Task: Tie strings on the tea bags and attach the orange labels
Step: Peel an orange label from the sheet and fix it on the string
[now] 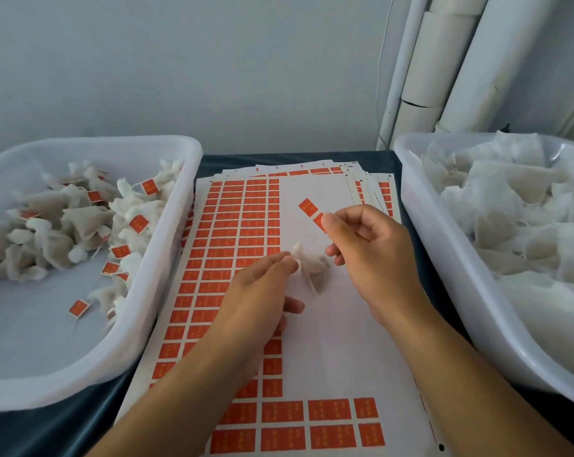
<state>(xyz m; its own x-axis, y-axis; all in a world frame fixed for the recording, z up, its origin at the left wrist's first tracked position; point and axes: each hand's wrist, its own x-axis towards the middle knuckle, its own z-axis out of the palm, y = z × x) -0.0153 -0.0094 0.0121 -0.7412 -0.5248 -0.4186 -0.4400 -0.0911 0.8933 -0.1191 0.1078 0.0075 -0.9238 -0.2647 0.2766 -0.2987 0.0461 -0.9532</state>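
Orange label (309, 207) pinched at its near end by the right hand (365, 255), thumb and forefinger closed on it, the far half sticking up clear of the sheet (328, 324); the left hand (259, 291) pinches the gathered top of a tea bag (312, 267) between its fingertips, the bag hanging just under the right hand; whether a string already runs from bag to label is too fine to tell.

Both hands work above the sheet, which lies on the bench between two white tubs; the left tub (167, 258) holds bags that carry labels, the right tub (444, 258) holds bare ones.

The likely trouble is the label itself; it looks like a peel-off sticker, so its free half could fold onto itself or catch the right fingers before any string lies across it; that would spoil the tag. If it closes off-centre the string may slip out, or the halves may not meet squarely. The bag is soft and light, held only by a small tuft; a tug from the right hand could pull it from the left pinch, or loosen a knot if one is there. A dropped bag would land on the sheet, where a loose sticker edge might grab its mesh. Bringing the hands together slowly, the string kept taut, seems the safe course.
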